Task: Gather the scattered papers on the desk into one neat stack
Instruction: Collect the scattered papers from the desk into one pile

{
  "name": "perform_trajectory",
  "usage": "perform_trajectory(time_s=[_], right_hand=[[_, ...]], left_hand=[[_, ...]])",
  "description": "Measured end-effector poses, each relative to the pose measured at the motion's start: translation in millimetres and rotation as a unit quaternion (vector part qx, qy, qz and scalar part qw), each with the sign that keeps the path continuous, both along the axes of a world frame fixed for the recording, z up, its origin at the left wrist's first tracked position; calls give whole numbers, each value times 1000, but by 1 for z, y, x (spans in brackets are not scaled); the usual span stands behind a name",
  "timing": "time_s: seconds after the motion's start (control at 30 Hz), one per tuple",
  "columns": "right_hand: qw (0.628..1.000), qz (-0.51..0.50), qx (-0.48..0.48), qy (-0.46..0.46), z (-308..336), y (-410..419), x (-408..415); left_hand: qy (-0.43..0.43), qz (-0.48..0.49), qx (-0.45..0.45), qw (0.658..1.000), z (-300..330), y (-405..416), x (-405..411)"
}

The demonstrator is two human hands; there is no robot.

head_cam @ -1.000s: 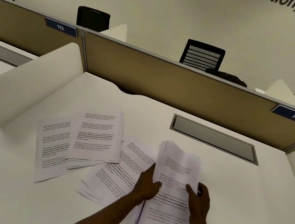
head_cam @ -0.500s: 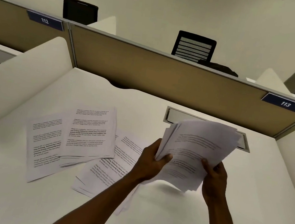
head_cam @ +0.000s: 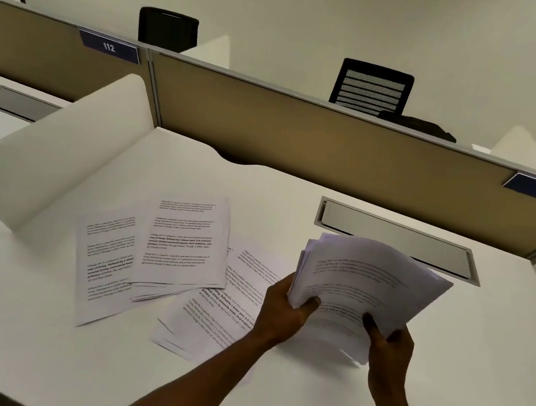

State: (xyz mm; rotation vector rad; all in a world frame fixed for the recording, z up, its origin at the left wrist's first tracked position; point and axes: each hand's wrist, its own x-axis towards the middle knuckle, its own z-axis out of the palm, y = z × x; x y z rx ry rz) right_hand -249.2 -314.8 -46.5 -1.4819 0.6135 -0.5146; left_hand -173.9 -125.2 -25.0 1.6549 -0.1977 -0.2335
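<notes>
A thick bundle of printed papers (head_cam: 366,278) is held above the white desk (head_cam: 301,396), its sheets fanned and tilted away from me. My left hand (head_cam: 285,312) grips its near left corner, thumb on top. My right hand (head_cam: 389,347) grips the near right edge. On the desk to the left lies a loose pile of printed sheets (head_cam: 182,242) over a single sheet (head_cam: 102,269). Another skewed pile (head_cam: 223,313) lies beside my left wrist, partly hidden by my forearm.
A tan partition (head_cam: 320,141) with number tags 112 and 113 closes the back of the desk. A white side divider (head_cam: 56,152) stands at the left. A grey cable flap (head_cam: 393,234) sits behind the held bundle. Black chairs (head_cam: 372,86) stand beyond the partition.
The bundle went from lying flat under my hands to being lifted off the desk in both hands. Since half a second ago it is held at about the same height.
</notes>
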Motion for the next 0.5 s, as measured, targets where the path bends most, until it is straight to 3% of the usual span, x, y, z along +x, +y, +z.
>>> perform_trajectory(time_s=[0.13,0.37,0.43,0.5], right_hand=[[999,-8,-15,31,-9,15,2],[993,34,-104,52,6,27,23],[992,14,-104,72,4,16,11],[993,-7,-66,93,-2,7,-4]], left_hand=[[34,-25,30,999,-14,6,1],[78,32,-11,996,-15,33,11],[116,-14,-11,993,-15,33,8],[127,-57,58,989,-22,40,4]])
